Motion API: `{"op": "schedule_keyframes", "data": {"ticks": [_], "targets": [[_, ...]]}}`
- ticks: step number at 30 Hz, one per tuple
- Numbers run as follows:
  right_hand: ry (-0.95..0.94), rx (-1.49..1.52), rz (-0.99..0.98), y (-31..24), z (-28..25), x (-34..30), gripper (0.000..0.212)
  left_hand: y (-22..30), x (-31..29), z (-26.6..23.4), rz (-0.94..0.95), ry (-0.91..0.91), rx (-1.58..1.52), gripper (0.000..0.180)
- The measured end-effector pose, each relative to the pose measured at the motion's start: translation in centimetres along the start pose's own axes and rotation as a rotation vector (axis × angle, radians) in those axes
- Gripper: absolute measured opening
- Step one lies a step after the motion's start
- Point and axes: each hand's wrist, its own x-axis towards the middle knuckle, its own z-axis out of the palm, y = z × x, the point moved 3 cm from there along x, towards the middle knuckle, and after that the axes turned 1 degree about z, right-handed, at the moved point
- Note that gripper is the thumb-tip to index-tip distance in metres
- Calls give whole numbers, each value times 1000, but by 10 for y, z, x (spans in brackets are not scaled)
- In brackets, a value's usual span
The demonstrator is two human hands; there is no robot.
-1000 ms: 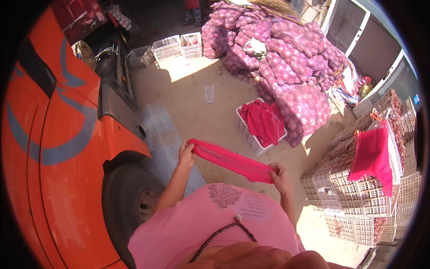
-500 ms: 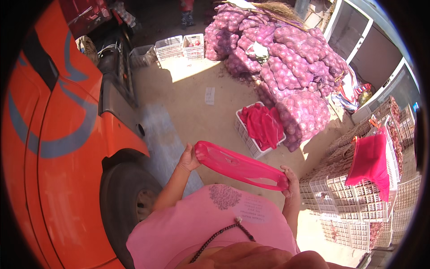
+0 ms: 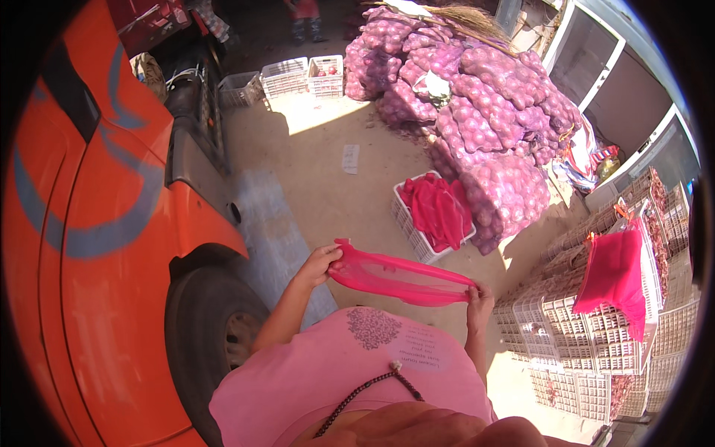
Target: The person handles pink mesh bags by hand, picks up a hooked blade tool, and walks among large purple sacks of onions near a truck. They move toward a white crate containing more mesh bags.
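Observation:
A red mesh bag (image 3: 402, 279) is stretched sideways in front of my chest, above the floor. My left hand (image 3: 322, 264) grips its upper left corner, fingers closed around the edge. At the other end my right hand (image 3: 480, 296) pinches the bag's right edge. The mesh between them is thin and partly see-through, sagging a little. Just beyond it stands a white plastic crate (image 3: 407, 224) heaped with folded red mesh bags (image 3: 438, 211).
Net sacks of onions (image 3: 491, 119) are piled beyond the crate. Stacked crates (image 3: 570, 328) stand on my right, a red mesh bag (image 3: 612, 276) draped over them. An orange truck (image 3: 112, 223) with its wheel (image 3: 216, 320) is close on my left. Far off, a person (image 3: 305, 15) stands near crates (image 3: 285, 77).
Both hands have shifted their hold on the bag's ends. Its wide loop has narrowed into a flatter, taut strip. The distant person has moved slightly.

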Motion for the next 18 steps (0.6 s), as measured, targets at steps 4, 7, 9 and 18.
{"op": "schedule_keyframes", "data": {"ticks": [4,7,9,18], "targets": [[-16,1099,471,1,2,11,22,-4,-13,16,-160,8,154,29],[-327,1128,511,1,6,11,29,9,-9,4,-15,-367,-670,39],[-471,1035,526,-18,12,5,32,29,-1,15,166,-81,-621,34],[-588,234,270,-33,25,-2,24,7,7,-24,344,443,-202,20]]}}
